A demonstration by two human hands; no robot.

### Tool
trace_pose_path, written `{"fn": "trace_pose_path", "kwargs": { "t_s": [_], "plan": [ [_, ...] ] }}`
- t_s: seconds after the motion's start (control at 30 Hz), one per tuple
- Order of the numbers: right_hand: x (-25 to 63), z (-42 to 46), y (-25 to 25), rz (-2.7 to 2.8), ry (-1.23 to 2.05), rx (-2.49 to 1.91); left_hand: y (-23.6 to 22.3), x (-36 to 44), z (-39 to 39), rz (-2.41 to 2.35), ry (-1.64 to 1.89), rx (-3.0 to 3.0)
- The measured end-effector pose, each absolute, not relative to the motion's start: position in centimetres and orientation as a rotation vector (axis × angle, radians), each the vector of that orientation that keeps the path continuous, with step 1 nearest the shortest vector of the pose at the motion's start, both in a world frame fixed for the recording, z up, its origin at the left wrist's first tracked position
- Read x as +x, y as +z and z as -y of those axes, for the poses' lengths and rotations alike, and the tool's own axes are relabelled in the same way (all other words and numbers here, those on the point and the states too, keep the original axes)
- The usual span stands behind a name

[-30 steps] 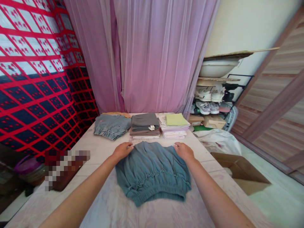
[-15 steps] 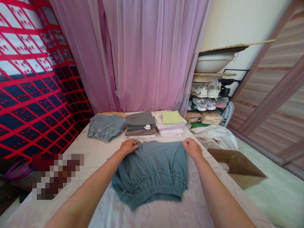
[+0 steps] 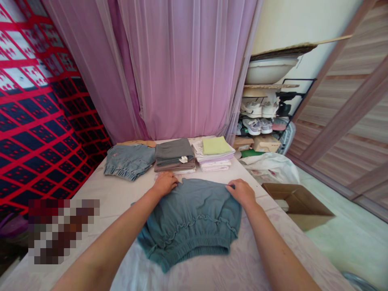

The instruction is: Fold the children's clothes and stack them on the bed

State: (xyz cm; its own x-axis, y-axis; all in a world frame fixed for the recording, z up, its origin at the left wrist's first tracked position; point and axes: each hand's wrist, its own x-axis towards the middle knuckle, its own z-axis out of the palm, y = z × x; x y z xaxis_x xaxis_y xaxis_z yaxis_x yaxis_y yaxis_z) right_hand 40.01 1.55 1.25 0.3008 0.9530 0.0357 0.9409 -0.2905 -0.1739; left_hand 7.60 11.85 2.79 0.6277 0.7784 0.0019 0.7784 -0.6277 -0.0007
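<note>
Smoothing a teal garment (image 3: 194, 210) flat, it seems

Its elastic band (image 3: 197, 244) lies nearest, at 6 o'clock on the sheet (image 3: 236, 268). At its far edge, the right hand (image 3: 242, 192) pinches cloth at 1 o'clock; the left hand (image 3: 165, 184) touches at 11, its grip unclear. The next move likely calls for an even hold. Folded stacks (image 3: 174, 151) (image 3: 212, 157) sit beyond, around 12.

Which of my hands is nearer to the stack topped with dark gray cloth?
Left. Your left hand is just in front of the stack; your right hand is farther off, to its right, at the teal garment's far right corner.
</note>
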Motion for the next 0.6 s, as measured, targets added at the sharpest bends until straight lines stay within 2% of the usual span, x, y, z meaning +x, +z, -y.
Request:
{"fn": "trace_pose_path", "kwargs": {
  "t_s": [0.2, 0.3, 0.47, 0.6],
  "plan": [
    [39.8, -1.4, 2.0, 1.761, -0.018, -2.532, 2.6, 7.5, -11.4, 1.186, 0.019, -2.857],
    [37.4, -2.3, 3.2, 1.767, -0.142, -2.377, 2.5, 7.8, -11.2, 1.178, 0.014, -2.828],
    [29.8, -5.6, 3.9, 2.045, 0.253, -1.942, 2.6, 8.3, -11.1, 1.22, -0.013, -2.758],
    [25.9, -8.2, 2.7, 2.012, 0.466, -1.952, 2.9, 8.2, -11.3, 1.203, -0.014, -2.738]
  ]
}}
